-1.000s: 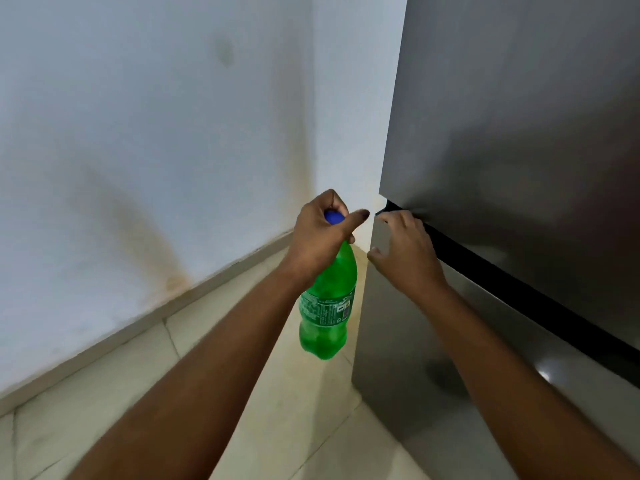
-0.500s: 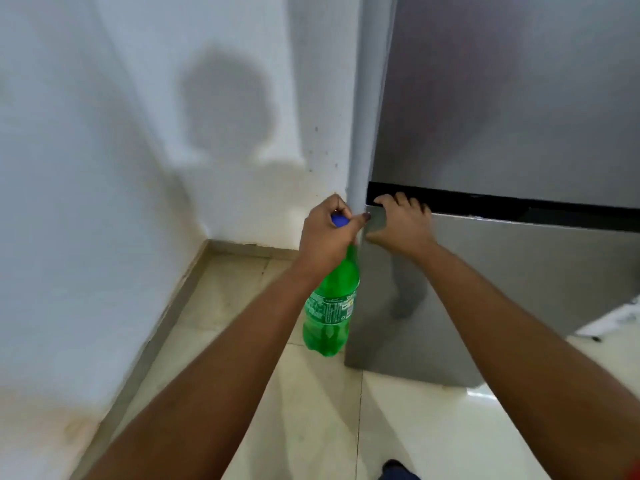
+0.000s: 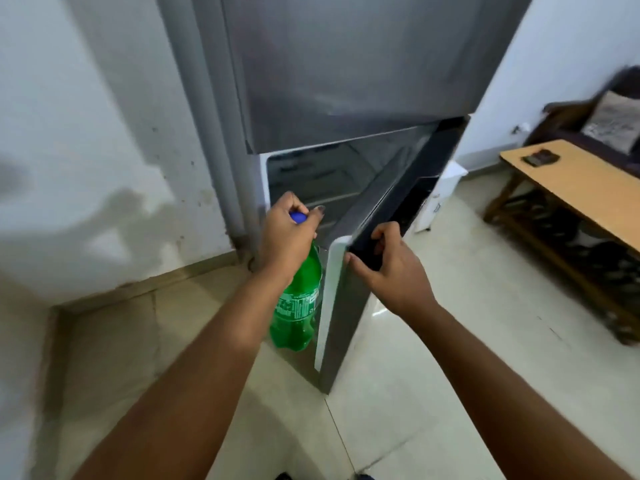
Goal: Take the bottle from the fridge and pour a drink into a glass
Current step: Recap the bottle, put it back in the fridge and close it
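A green plastic bottle (image 3: 297,306) with a blue cap and a white-printed label hangs upright from my left hand (image 3: 287,237), which grips its neck from above. The bottle hangs just left of the lower fridge door (image 3: 353,271). My right hand (image 3: 388,268) holds the top edge of that grey door, which stands partly open. Behind it the fridge's dim inside (image 3: 311,178) with its shelves shows. The upper fridge door (image 3: 346,64) is closed. No glass is in view.
A white wall (image 3: 86,133) stands at the left, close to the fridge. A wooden table (image 3: 571,181) with a small dark object on it stands at the right, with a dark chair and cushion behind. A white box (image 3: 436,199) sits beside the fridge. The floor is pale tile.
The lower fridge door, shut before, now stands partly open with my right hand on its top edge. The view has swung right. My left hand still holds the bottle.
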